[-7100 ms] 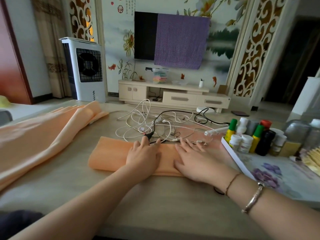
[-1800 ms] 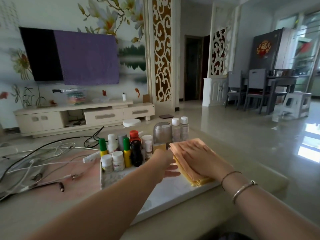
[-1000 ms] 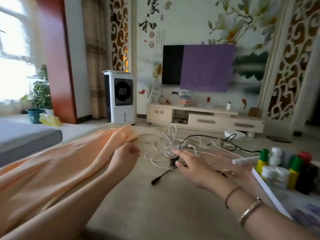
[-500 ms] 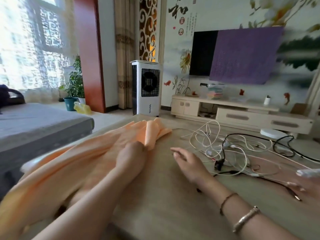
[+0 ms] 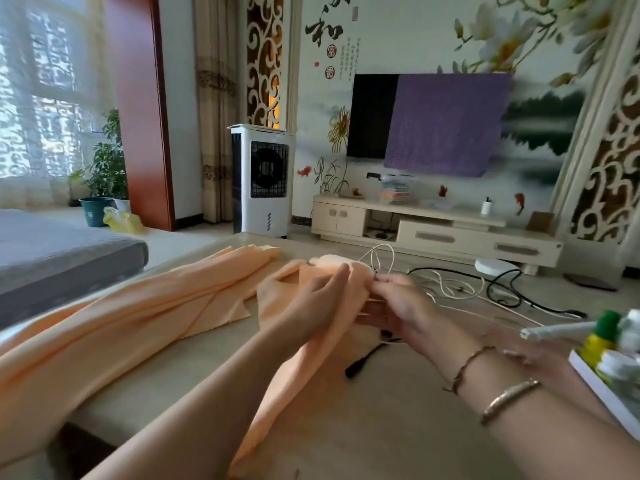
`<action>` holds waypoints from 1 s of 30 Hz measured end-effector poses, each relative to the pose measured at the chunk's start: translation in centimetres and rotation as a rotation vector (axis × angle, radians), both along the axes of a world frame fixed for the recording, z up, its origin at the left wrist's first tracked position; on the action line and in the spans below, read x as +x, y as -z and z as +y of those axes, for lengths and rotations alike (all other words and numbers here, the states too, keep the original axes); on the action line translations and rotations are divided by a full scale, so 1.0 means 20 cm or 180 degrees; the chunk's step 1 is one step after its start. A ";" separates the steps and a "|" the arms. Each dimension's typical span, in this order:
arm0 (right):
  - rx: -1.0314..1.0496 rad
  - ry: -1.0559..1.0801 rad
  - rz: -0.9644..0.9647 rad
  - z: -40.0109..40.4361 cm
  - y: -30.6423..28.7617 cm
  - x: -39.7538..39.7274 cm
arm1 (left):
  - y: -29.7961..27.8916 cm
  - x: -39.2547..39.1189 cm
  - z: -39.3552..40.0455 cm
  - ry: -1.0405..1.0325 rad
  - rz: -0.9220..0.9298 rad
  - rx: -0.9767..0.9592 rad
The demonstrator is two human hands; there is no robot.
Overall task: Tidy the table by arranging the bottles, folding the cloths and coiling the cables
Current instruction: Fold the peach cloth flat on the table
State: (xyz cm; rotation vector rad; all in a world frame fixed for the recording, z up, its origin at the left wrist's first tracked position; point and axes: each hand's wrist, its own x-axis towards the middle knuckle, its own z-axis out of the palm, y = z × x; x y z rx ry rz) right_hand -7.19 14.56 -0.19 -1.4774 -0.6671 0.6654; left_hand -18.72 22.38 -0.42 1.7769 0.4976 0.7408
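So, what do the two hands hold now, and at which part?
Both the left hand and the right hand pinch the peach-orange cloth at its upper edge, lifting it above the table.

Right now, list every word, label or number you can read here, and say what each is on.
"和": large black brush character on the wall mural.
"富" and "贵": red round seals below it, only roughly legible.
Columns of small black script beside the seals: too small to read.
Labels on the bottles at the right edge: blurred, unreadable.
Air cooler: no legible text.
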 end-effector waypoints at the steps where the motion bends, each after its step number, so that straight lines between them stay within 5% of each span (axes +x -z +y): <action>1: -0.0026 0.0139 -0.0057 -0.03 -0.02 0.04 | 0.00 0.01 0.00 0.0079 0.0073 0.0069; 5: -0.0056 0.1089 -0.0242 -0.18 -0.09 0.26 | 0.04 0.06 0.01 0.0347 0.0583 0.0315; 9: -0.1090 0.1752 -0.1420 -0.39 -0.09 0.53 | 0.11 0.11 0.03 0.0329 0.1006 0.1105; 12: -0.1998 0.1680 -0.2138 -0.47 -0.04 0.56 | 0.16 0.15 0.03 0.0517 0.1377 0.1372; 15: -0.1936 0.1472 -0.2881 -0.49 0.01 0.45 | 0.20 0.19 0.02 0.0614 0.1666 0.1551; 21: -0.3095 0.0099 -0.3204 -0.47 0.14 0.19 | 0.27 0.21 -0.03 0.0619 0.2326 0.2338; 30: -0.2959 0.0380 -0.4175 -0.50 0.18 0.16 | 0.32 0.16 -0.01 0.0535 0.2907 0.2701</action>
